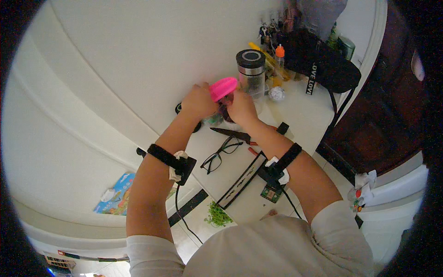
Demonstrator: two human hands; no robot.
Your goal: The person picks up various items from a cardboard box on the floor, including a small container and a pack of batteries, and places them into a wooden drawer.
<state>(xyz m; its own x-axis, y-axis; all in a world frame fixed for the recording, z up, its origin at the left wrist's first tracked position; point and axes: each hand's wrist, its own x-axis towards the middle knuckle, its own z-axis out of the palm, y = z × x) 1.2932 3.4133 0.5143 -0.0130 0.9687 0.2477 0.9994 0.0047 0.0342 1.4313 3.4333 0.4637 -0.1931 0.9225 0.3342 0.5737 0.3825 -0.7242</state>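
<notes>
My left hand point(199, 103) grips a bright pink plastic piece point(223, 88) by its left end, above the back of a white table point(214, 183). At the pink piece's right end are the fingers of my right hand point(243, 108), beside a blurred dark red thing point(226, 112). Whether the right fingers hold either one cannot be made out. Below the hands a clear and green item point(214, 119) shows in part. A dark pointed blade point(228, 132) with orange-red handle parts runs under my right forearm. Black-framed eyeglasses point(221, 152) lie nearer me.
A clear bottle with a black lid point(251, 64) stands right of my hands, near a foil ball point(277, 93) and an orange-tipped dropper bottle point(279, 55). Farther right lies a black bag point(322, 62). A black-edged strip point(240, 181) and a green circuit board point(271, 194) lie near me.
</notes>
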